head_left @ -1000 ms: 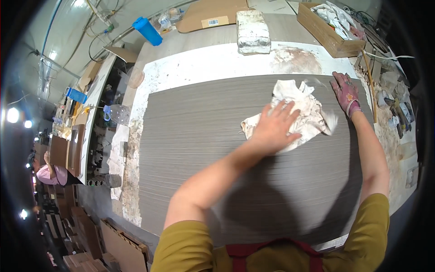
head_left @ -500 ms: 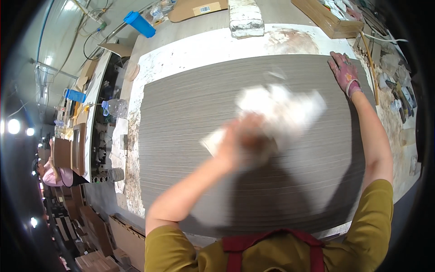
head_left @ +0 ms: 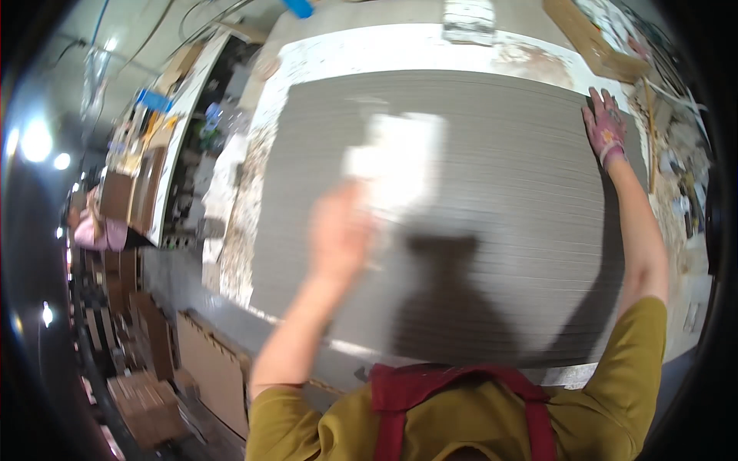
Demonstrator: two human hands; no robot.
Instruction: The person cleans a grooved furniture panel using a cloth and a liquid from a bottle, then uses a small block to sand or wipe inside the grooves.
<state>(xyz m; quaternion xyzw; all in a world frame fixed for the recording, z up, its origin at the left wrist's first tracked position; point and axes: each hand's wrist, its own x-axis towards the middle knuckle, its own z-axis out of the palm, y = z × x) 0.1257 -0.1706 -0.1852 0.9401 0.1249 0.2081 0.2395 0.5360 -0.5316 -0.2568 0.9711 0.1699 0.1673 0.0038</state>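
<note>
On the worktop [head_left: 369, 17] I see the large grey board [head_left: 500, 169] lying flat, and the white cloth [head_left: 403, 157], blurred, is over its left half. The bare left hand [head_left: 340, 230] is at the cloth's lower edge, but I cannot tell if its fingers clamp it; the gloved right hand [head_left: 605, 127] rests near the board's far right corner, fingers apart.

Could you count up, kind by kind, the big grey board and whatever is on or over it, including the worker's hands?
Grey board: 1
White cloth, blurred: 1
Hands: 2 (bare left hand, pink-gloved right hand)
Total: 4
</note>
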